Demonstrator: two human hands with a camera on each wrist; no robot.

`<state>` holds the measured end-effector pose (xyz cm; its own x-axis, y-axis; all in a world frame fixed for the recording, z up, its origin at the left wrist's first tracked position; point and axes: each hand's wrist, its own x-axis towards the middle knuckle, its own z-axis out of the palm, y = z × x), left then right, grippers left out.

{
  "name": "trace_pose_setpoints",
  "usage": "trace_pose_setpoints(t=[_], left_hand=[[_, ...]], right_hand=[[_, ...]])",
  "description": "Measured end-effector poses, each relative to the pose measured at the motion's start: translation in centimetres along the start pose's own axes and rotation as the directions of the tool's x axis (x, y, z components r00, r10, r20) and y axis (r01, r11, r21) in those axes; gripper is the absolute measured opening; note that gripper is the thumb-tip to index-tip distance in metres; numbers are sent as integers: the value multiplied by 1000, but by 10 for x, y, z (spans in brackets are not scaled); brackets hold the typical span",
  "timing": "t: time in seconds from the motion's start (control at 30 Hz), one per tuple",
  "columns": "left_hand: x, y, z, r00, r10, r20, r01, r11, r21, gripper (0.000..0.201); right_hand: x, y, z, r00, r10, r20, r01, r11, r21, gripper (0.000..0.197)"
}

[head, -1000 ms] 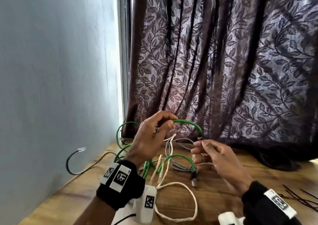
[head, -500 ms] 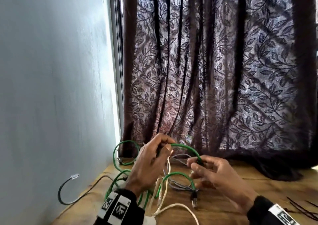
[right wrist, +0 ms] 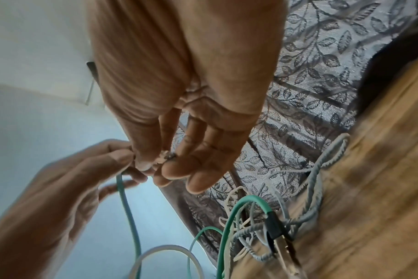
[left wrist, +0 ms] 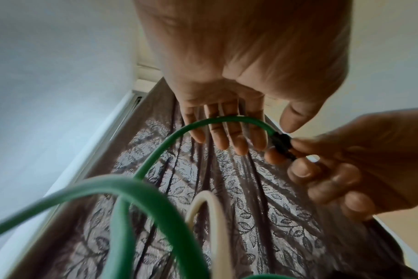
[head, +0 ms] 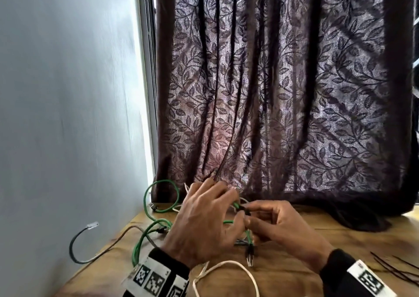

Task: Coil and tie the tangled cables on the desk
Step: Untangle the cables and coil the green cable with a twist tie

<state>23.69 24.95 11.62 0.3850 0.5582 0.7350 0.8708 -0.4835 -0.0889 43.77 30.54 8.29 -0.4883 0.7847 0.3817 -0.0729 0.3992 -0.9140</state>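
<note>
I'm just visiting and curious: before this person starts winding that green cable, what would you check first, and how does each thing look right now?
1. Green cable end pinched by right hand: ok.
2. Left hand fingers gripping the cable: not ok; straight.
3. Green cable free of white cable and grey cable: not ok; tangled.
4. Ties on the desk: ok.
5. Green cable's far end free: cannot tell.
</note>
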Motion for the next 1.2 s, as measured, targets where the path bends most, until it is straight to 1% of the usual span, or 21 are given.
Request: trace_pose_setpoints(t=[0.07,0.13,0.2,0.27,0.33,0.4,0.47,0.53,0.6,0.67,0.7,0.73,0.8,0.9,0.97,1.0,1.07,1.1,1.13,1.2], left_hand=[[0,3,3,1000,28,-11,-28,1000,10,19],[-1,3,7,999,32,-13,-31,999,26,20],[-1,1,7,1000,-2,-17,3,999,43,23],[-2,-1,4,998,-62,-27,63,997,43,29],[-2,-3,0,991,-131,-23,132,990,43,33],[-3,-5,-1,981,-192,-25,192,981,-6,31],[-2,-11,0,970,-240,-41,230,959,-167,29],[0,-18,6,962,-270,-30,243,906,-348,30],[1,-22,14,956,-285,68,279,820,-500,29],[2,-21,19,945,-266,189,326,742,-585,27],[3,-19,21,933,-268,239,359,689,-630,27],[5,-19,22,918,-284,278,397,608,-688,26],[6,-19,22,884,-339,320,450,439,-778,26],[6,-20,21,854,-368,366,475,269,-838,24],[5,-17,17,831,-392,395,475,130,-870,24],[5,-17,16,820,-406,403,470,74,-880,24],[8,-18,14,800,-428,420,469,10,-883,23],[8,-19,13,792,-439,425,465,-19,-885,23],[9,-21,11,785,-449,428,455,-51,-889,24],[11,-23,2,771,-471,429,409,-150,-900,26]], right_hand=[[0,-1,1,999,-23,24,25,996,-90,21],[-1,-1,3,997,-48,64,60,978,-201,16],[-2,-4,5,998,-60,37,67,973,-219,20],[0,-3,4,996,-72,-52,60,976,-207,25],[3,0,-2,985,-102,-138,68,971,-230,26],[3,1,-8,965,-129,-229,82,975,-205,30],[4,0,-15,920,-131,-369,96,989,-114,35],[4,-1,-29,848,-89,-522,121,992,28,36],[3,-3,-40,792,-34,-609,169,972,165,39],[4,-3,-42,775,13,-632,224,929,294,38],[5,-3,-40,776,39,-630,250,897,364,31],[6,-4,-37,782,64,-620,267,865,426,24],[8,-9,-29,813,91,-575,266,820,506,15],[6,-19,-8,875,160,-457,151,806,573,13],[6,-20,11,895,261,-362,4,807,591,17],[7,-22,21,897,321,-304,-85,799,596,21],[10,-24,37,888,421,-187,-230,757,612,32],[13,-27,44,880,449,-154,-277,750,601,36],[18,-33,50,879,456,-142,-299,756,583,37],[28,-48,61,882,442,-163,-319,815,484,33]])
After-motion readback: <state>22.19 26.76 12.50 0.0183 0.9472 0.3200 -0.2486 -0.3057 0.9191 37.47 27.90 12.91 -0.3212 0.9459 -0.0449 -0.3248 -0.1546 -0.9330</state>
